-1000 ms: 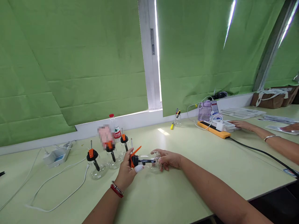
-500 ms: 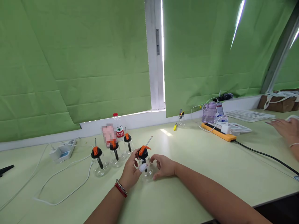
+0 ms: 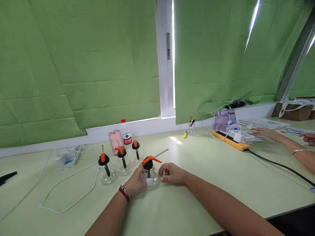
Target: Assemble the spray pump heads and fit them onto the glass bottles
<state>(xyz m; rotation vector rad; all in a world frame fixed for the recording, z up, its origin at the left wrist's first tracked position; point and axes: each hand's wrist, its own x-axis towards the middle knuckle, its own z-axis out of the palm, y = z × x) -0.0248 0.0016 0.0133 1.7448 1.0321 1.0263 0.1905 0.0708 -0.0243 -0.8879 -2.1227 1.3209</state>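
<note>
My left hand (image 3: 136, 182) is wrapped around a clear glass bottle (image 3: 153, 181) standing on the table. A white patch shows on the thumb side of that hand. The bottle has a black lid, an orange lever (image 3: 154, 159) and a thin metal rod slanting up to the right; a dark stem hangs inside. Close at its right side is my right hand (image 3: 173, 173), fingers curled and thumb apart, with nothing visible in it; whether its fingertips touch the glass I cannot tell. Three similar bottles stand upright to the left: one (image 3: 108, 177) nearest, another (image 3: 124, 168) and one farther back (image 3: 137, 154).
Behind the bottles are a red-capped water bottle (image 3: 127, 137) and a blurred pink item (image 3: 115, 141). White cables and a white power strip (image 3: 70, 159) lie left. To the right are a small jar with tools (image 3: 191, 129), an orange power strip (image 3: 230, 140), a purple bottle (image 3: 221, 120) and another person's hand (image 3: 267, 132).
The held bottle has turned and shifted slightly left, its lever and rod now pointing more to the right. The other person's hand has reached left over the papers.
</note>
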